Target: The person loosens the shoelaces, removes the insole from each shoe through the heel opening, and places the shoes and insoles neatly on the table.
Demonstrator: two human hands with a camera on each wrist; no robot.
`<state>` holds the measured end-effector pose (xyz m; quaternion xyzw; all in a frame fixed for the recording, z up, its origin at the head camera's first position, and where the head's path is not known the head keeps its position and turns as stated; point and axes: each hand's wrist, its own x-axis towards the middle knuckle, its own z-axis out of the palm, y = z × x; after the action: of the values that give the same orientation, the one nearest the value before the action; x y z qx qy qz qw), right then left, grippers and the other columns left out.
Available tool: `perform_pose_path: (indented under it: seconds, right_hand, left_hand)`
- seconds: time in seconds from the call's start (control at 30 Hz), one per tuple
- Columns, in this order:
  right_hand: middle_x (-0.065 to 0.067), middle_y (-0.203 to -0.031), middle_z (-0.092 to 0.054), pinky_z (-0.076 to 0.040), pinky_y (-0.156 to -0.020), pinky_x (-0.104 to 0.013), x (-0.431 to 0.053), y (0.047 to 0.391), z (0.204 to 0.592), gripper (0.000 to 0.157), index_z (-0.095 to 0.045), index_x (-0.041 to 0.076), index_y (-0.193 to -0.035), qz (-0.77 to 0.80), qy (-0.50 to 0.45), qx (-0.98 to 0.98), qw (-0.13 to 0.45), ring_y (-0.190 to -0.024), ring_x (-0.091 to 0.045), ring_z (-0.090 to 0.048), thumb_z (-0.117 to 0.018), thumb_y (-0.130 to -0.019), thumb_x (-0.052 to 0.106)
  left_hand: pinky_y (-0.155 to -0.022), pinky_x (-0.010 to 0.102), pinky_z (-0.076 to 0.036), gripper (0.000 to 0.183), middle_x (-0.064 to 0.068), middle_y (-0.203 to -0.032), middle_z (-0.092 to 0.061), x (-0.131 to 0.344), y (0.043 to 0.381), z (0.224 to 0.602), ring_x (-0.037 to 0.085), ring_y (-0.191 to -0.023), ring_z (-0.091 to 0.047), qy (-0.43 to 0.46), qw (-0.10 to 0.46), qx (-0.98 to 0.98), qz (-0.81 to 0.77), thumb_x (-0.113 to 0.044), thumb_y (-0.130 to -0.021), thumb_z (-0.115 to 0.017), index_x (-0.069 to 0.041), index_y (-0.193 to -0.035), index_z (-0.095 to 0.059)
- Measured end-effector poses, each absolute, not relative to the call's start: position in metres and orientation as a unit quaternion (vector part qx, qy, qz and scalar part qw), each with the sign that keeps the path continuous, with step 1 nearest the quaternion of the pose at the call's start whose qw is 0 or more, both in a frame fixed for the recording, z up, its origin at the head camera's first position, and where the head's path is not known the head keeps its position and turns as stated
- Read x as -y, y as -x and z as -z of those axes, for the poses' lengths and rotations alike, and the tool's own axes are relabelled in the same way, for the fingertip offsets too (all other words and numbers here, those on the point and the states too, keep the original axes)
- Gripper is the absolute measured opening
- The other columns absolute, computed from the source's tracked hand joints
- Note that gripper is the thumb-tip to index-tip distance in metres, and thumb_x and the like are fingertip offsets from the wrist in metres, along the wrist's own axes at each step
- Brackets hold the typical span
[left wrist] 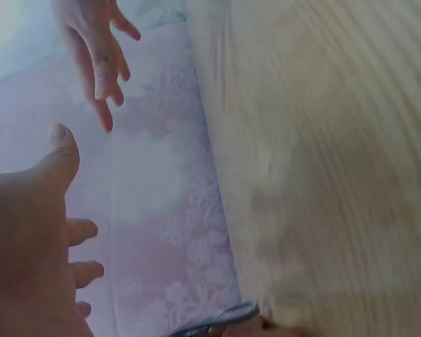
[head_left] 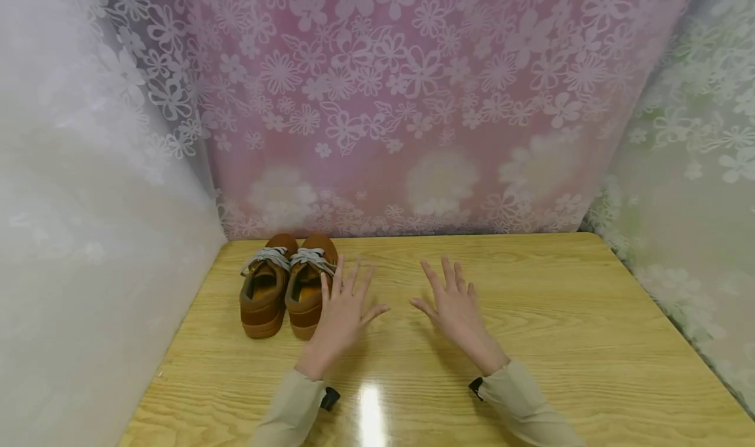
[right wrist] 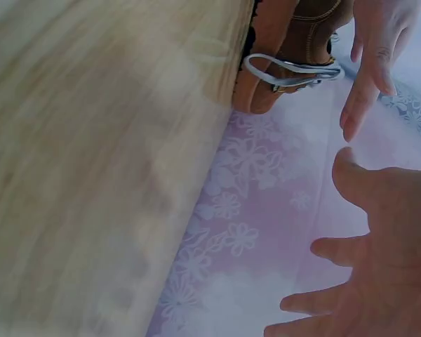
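Note:
A pair of brown shoes with grey laces stands side by side at the left of the table, toes toward the back: the left shoe (head_left: 262,303) and the right shoe (head_left: 302,296). My left hand (head_left: 342,319) hovers with fingers spread, overlapping the right shoe's side in the head view and holding nothing. Fingers also spread, my right hand (head_left: 457,312) is over the middle of the table, nothing in it. The right wrist view shows a brown shoe (right wrist: 295,42) with its lace loop beyond the hands; only a lace and a bit of shoe show in the left wrist view.
The wooden table (head_left: 560,303) has a light grain and a bright reflection near its front. A pink floral curtain (head_left: 401,139) hangs along the back edge. Pale curtains flank the left (head_left: 88,237) and right (head_left: 696,204) sides.

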<state>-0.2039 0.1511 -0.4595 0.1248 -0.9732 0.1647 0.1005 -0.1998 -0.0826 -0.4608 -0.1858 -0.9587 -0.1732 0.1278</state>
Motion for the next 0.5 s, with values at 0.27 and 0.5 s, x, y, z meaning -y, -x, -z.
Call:
perform_pose_path:
  seconds: [0.27,0.5]
  right_hand:
    - [-0.019,-0.139,-0.060,-0.058,-0.069,-0.046,-0.123,0.210,0.443,0.055,-0.056,0.014,-0.145,-0.159,-0.175,0.959,0.155,-0.090,-0.035,-0.071,-0.067,-0.098,0.041]
    - [-0.014,-0.133,-0.065,-0.039,-0.042,-0.028,-0.076,0.213,0.439,0.051,-0.057,0.014,-0.143,-0.184,-0.215,0.947,0.149,-0.060,-0.021,-0.063,-0.065,-0.100,0.039]
  left_hand:
    - [-0.115,0.066,-0.028,0.050,0.020,-0.151,-0.048,0.124,0.201,0.446,0.043,-0.146,-0.034,0.154,0.242,0.931,0.225,-0.023,-0.102,-0.064,-0.006,-0.148,-0.051]
    - [-0.102,0.059,-0.047,0.041,0.027,-0.144,-0.051,0.154,0.192,0.449,0.046,-0.132,-0.048,0.080,0.252,0.931,0.253,-0.011,-0.103,-0.061,0.002,-0.141,-0.055]
